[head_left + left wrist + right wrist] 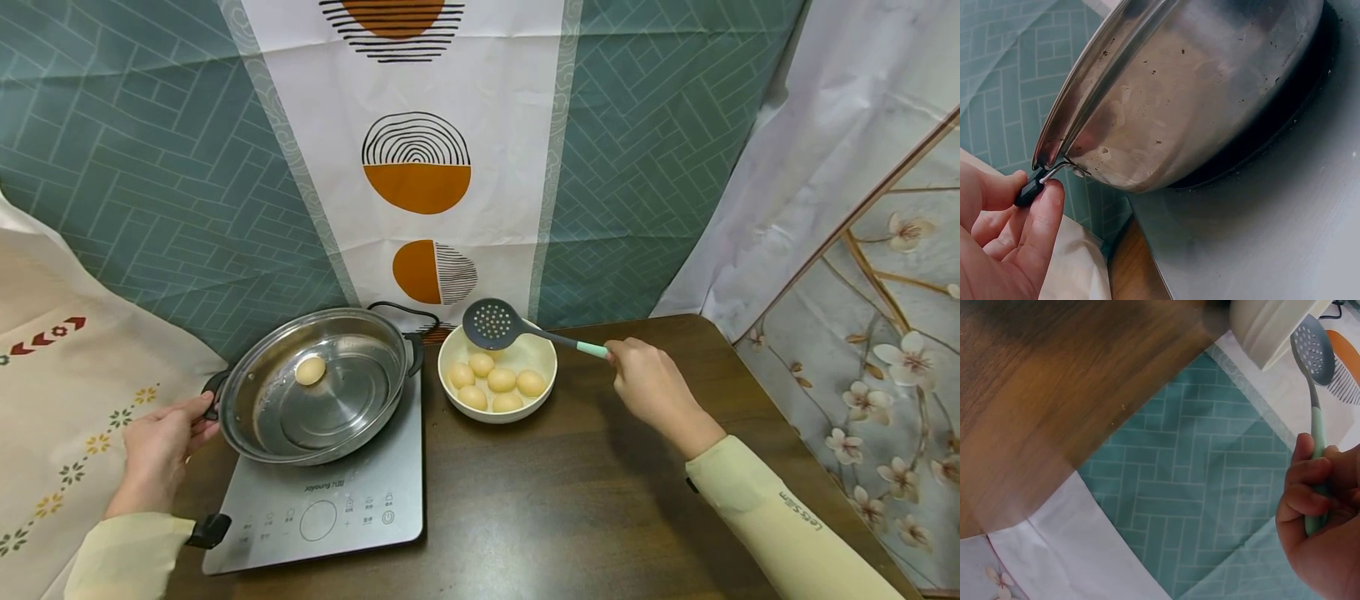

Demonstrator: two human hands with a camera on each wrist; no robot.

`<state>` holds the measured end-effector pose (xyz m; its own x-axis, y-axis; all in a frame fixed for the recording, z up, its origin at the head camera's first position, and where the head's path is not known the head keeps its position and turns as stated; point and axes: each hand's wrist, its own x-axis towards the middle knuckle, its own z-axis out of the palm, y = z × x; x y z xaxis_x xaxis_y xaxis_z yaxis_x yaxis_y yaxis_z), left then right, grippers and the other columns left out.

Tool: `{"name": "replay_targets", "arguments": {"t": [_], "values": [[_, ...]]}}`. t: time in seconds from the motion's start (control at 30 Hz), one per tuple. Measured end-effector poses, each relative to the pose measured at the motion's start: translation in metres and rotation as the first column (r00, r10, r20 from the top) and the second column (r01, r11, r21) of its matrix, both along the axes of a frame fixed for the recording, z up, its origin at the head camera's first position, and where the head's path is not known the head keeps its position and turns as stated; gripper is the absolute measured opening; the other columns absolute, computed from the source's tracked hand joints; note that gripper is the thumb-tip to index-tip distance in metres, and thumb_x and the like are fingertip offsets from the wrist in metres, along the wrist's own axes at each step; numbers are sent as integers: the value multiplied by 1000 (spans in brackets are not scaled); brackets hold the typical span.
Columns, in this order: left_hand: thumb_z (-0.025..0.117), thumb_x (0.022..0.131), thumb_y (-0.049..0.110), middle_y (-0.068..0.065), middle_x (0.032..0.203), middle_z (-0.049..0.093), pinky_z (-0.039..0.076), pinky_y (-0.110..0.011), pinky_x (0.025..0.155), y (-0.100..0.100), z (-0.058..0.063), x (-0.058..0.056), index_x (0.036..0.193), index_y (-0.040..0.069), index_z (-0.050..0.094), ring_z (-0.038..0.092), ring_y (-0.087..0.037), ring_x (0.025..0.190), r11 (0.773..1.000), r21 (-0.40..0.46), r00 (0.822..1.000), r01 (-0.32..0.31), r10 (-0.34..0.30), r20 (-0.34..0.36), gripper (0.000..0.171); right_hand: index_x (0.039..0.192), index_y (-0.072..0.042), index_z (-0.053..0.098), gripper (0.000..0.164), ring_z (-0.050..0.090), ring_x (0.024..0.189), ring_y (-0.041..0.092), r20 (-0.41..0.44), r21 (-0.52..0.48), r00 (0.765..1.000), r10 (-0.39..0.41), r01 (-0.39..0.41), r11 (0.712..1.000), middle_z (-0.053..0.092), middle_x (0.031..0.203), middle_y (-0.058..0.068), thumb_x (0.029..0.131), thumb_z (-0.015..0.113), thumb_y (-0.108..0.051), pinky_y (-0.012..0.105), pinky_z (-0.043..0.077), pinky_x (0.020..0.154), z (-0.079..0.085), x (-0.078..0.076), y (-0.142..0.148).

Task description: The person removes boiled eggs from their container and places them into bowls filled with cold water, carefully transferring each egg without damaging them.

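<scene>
In the head view my left hand [159,440] pinches the black side handle of a steel pot [348,408]. The left wrist view shows thumb and fingers on that handle [1030,192]. One pale yellow, egg-shaped piece [310,371] lies inside the pot. My right hand [651,387] grips the mint-green handle of a grey slotted skimmer [491,323]. Its perforated head is over the back rim of a cream bowl [501,417], with nothing seen on it. Several similar pale yellow pieces [502,380] lie in the bowl, right of the pot.
Beneath the pot is a silver induction cooker [352,500] with touch controls along its front. A black cord [408,310] runs behind it. The brown wooden table [525,517] ends at a patterned green and white cloth [637,167]. A floral sheet [862,400] hangs at the right.
</scene>
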<state>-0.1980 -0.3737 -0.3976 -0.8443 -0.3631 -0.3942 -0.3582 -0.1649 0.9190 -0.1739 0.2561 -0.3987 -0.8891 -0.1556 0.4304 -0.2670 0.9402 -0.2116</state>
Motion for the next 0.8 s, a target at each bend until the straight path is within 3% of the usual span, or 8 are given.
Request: {"name": "replay_targets", "arguments": {"t": [0.17,0.33,0.53,0.8], "values": [[73,82,21,3,68,68,60,-28,59,-1,0,0,78,22,75,69,-14,58,1000,-5,1000,3,-3,4,5,94,-4,66,12,53,62,18,66,-50,998,-10,13,999,57,71,5,90,55,-6,38,50,55,4,0,-5],[72,82,19,3,68,69,60,-29,60,-1,-1,1,78,21,75,69,-15,58,1000,3,1000,13,-13,-17,6,82,-11,63,15,43,58,15,164,-127,986,-1,22,992,49,64,0,93,53,-11,27,38,50,14,-2,-15],[77,77,23,4,68,68,60,-28,60,0,0,1,78,23,74,69,-15,59,1000,-19,1000,-13,13,19,4,73,-16,57,22,41,55,14,183,-183,983,29,5,983,48,63,-2,94,52,-12,24,34,47,31,-6,-38],[78,76,24,4,68,68,60,-28,60,0,1,2,77,23,74,69,-15,59,1000,-23,1000,-11,12,25,5,91,-11,65,15,50,65,15,162,-178,983,90,-60,982,58,74,0,95,51,-12,23,45,54,55,-10,-91]]}}
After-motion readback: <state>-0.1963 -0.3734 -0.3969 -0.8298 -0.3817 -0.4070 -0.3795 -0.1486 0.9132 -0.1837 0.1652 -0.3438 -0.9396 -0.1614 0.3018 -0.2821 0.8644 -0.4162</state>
